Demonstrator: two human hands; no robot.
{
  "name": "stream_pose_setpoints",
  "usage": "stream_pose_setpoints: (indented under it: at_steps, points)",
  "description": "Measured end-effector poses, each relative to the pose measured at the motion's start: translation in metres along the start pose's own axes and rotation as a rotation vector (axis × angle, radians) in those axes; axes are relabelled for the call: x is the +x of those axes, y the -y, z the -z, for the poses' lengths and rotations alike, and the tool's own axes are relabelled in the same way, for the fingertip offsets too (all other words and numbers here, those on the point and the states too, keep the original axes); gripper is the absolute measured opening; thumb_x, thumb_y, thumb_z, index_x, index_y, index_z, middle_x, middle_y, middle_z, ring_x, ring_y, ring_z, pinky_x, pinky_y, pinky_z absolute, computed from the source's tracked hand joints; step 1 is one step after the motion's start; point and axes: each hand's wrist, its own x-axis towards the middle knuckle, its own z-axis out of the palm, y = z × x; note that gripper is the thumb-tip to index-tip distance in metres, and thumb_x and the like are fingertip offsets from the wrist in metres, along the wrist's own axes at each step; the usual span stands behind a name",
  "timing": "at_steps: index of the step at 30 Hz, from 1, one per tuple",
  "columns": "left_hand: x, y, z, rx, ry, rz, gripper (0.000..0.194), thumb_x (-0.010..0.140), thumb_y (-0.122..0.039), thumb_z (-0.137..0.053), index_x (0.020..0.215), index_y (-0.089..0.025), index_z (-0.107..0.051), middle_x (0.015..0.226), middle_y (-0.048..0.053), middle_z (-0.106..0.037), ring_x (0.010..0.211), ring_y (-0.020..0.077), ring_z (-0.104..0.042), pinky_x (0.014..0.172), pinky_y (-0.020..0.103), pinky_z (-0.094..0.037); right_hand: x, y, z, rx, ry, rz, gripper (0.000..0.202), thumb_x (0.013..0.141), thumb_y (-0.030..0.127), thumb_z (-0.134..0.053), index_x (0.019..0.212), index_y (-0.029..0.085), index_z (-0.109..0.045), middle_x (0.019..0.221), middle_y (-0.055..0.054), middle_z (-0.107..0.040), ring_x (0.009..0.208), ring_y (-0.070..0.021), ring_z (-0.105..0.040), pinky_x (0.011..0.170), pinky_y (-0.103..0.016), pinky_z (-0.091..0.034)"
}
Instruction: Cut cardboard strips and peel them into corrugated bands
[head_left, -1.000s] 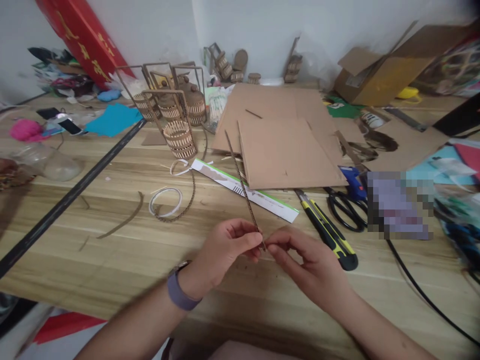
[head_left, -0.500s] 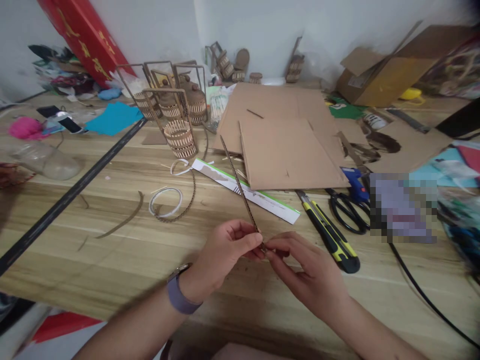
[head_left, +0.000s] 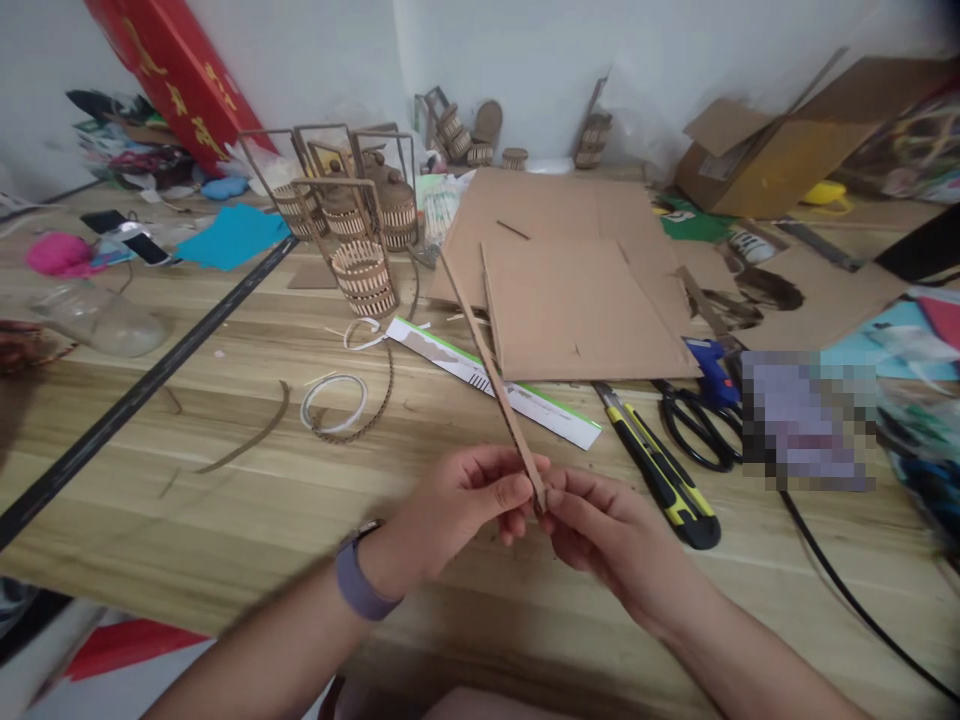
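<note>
Both hands meet over the near middle of the wooden table [head_left: 225,520]. My left hand [head_left: 457,510] and my right hand [head_left: 607,535] pinch the near end of a long thin cardboard strip [head_left: 487,370], thumbs and fingertips closed on it. The strip slants up and away to the left, its flat brown face turned toward me. A purple watch band sits on my left wrist. Just right of my right hand lies a yellow and black utility knife [head_left: 660,470].
A white ruler [head_left: 487,380], cardboard sheets [head_left: 585,300], black scissors [head_left: 694,425] and a blue glue gun [head_left: 709,362] lie beyond the hands. Small woven cardboard baskets [head_left: 364,275] stand at the back left. Curled strips [head_left: 337,405] lie left of centre. A black cable [head_left: 847,590] runs along the right.
The strip has been rotated in my fingers, from showing its corrugated edge to showing its flat face. Both hands have shifted slightly right and nearer.
</note>
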Motion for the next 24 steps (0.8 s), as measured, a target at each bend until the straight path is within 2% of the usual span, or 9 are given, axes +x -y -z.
stream_pose_setpoints:
  at_steps: [3,5,7,11,15,19,24]
  points:
    - [0.0004,0.0005,0.0019,-0.058,0.031,0.04,0.041,0.076,-0.048,-0.082,0.096,-0.013,-0.073,0.071,0.0,-0.063,0.055,0.0066,-0.053,0.05,0.019,-0.04,-0.0005,-0.0011,-0.0013,0.013,0.019,-0.03,0.045,0.073,0.059,-0.076,0.069,0.017,-0.061,0.062,0.002,-0.056,0.047,-0.0058,-0.039,0.043,-0.022,-0.029]
    - [0.0004,0.0004,0.0017,-0.078,0.006,0.033,0.038,0.075,-0.046,-0.084,0.091,-0.013,-0.073,0.068,-0.001,-0.062,0.057,0.0065,-0.054,0.052,0.019,-0.041,-0.0008,-0.0032,0.0003,-0.068,-0.017,0.012,0.044,0.075,0.06,-0.074,0.071,0.017,-0.062,0.06,0.002,-0.056,0.047,-0.0068,-0.041,0.045,-0.023,-0.033]
    - [0.0007,0.0002,0.0011,-0.078,-0.038,0.012,0.037,0.074,-0.045,-0.085,0.088,-0.013,-0.073,0.066,-0.001,-0.062,0.059,0.0072,-0.055,0.055,0.019,-0.043,-0.0015,-0.0051,0.0029,-0.212,-0.086,0.122,0.039,0.078,0.056,-0.071,0.075,0.019,-0.063,0.06,0.001,-0.059,0.049,-0.0088,-0.046,0.047,-0.023,-0.038]
    - [0.001,-0.0001,-0.0004,-0.043,-0.099,-0.006,0.04,0.071,-0.046,-0.086,0.088,-0.013,-0.071,0.067,-0.001,-0.063,0.06,0.0092,-0.056,0.055,0.021,-0.044,-0.0054,-0.0045,0.0058,-0.555,-0.205,0.433,0.017,0.086,0.037,-0.063,0.082,0.021,-0.069,0.072,-0.003,-0.071,0.061,-0.0139,-0.061,0.056,-0.026,-0.049]
    - [-0.0003,-0.0014,-0.0018,0.028,-0.143,-0.022,0.038,0.072,-0.045,-0.084,0.085,-0.012,-0.069,0.064,-0.001,-0.063,0.057,0.0094,-0.055,0.055,0.022,-0.044,-0.0079,-0.0009,0.0041,-0.729,-0.227,0.595,0.012,0.086,0.026,-0.061,0.081,0.022,-0.072,0.065,0.001,-0.069,0.055,-0.012,-0.06,0.054,-0.023,-0.048]
    - [-0.0007,-0.0015,-0.0018,0.102,-0.165,-0.027,0.037,0.075,-0.045,-0.081,0.086,-0.012,-0.069,0.065,-0.001,-0.063,0.056,0.0092,-0.055,0.054,0.022,-0.044,-0.0071,0.0004,0.0036,-0.75,-0.207,0.606,0.015,0.088,0.024,-0.06,0.081,0.023,-0.072,0.067,0.001,-0.071,0.057,-0.0114,-0.062,0.055,-0.022,-0.049]
    - [-0.0003,0.0003,0.0007,0.17,-0.165,-0.02,0.036,0.079,-0.047,-0.076,0.083,-0.013,-0.067,0.063,-0.002,-0.061,0.055,0.0089,-0.054,0.053,0.022,-0.043,-0.0066,0.0009,0.0071,-0.693,-0.092,0.515,0.019,0.091,0.028,-0.058,0.082,0.023,-0.074,0.074,0.0,-0.075,0.064,-0.0118,-0.064,0.058,-0.021,-0.049]
